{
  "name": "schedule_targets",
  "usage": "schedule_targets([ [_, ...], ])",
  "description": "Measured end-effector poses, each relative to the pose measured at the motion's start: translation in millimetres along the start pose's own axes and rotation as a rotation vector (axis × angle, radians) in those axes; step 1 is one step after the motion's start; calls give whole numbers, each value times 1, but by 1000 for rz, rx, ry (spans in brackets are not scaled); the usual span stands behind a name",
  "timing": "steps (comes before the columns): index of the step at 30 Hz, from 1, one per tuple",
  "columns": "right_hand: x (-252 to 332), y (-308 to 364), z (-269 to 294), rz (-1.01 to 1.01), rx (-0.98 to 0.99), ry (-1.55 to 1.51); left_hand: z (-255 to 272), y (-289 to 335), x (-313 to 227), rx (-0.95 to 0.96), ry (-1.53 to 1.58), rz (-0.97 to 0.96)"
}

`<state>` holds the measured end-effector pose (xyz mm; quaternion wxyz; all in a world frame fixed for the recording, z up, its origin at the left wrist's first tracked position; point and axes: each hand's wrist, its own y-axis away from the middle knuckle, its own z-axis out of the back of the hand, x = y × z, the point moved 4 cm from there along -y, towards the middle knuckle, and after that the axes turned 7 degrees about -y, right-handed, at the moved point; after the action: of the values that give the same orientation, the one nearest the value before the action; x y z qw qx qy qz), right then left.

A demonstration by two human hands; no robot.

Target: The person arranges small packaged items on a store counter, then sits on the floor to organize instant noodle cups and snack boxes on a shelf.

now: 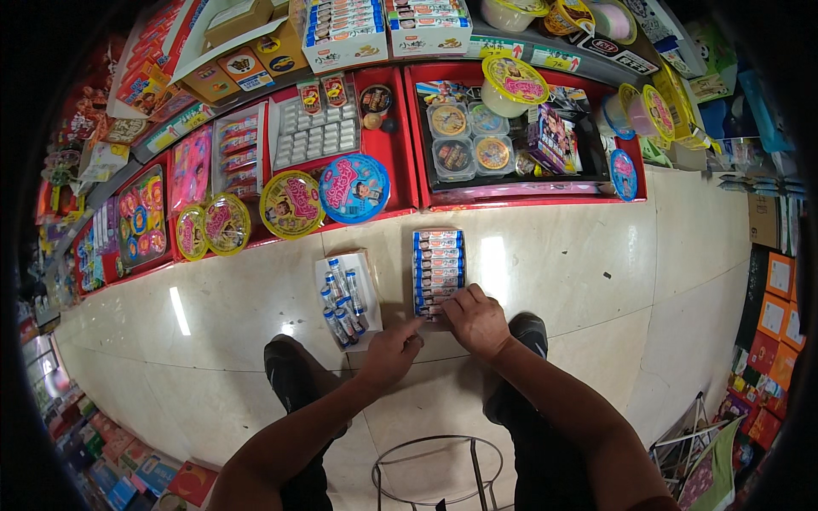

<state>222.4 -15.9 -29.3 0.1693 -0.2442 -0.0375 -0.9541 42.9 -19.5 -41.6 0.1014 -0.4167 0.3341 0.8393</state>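
Note:
A box of candy rolls (439,260) stands on the floor before me, its wrapped rolls stacked in a neat column with blue ends. My right hand (477,324) is over the box's near right corner, fingers bent and closed on a roll at the near end; the fingertips partly hide it. My left hand (392,353) is just left of that end, with its index finger stretched to the nearest roll and the other fingers curled, holding nothing visible. To the left lies a white open carton (365,277) with several loose blue-capped tubes (341,307) lying at angles.
Red display trays (400,170) with sweets run along the far side, yellow- and blue-lidded tubs (354,189) leaning at their front. My shoes (290,370) flank the boxes. A round metal stool frame (439,468) is between my legs. Packaged goods (775,302) stand at the right.

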Motion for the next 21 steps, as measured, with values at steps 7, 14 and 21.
schedule_targets([
  [7, -1, -1, -5, 25, 39, 2, 16, 13, 3, 15, -53, -67],
  [14, -1, -2, 16, -66, -65, -145, 95, 12, 20, -97, -632, -87],
  [21, -9, 6, 35, -231, -149, -188, 87, 5, 27, 91, -775, -22],
])
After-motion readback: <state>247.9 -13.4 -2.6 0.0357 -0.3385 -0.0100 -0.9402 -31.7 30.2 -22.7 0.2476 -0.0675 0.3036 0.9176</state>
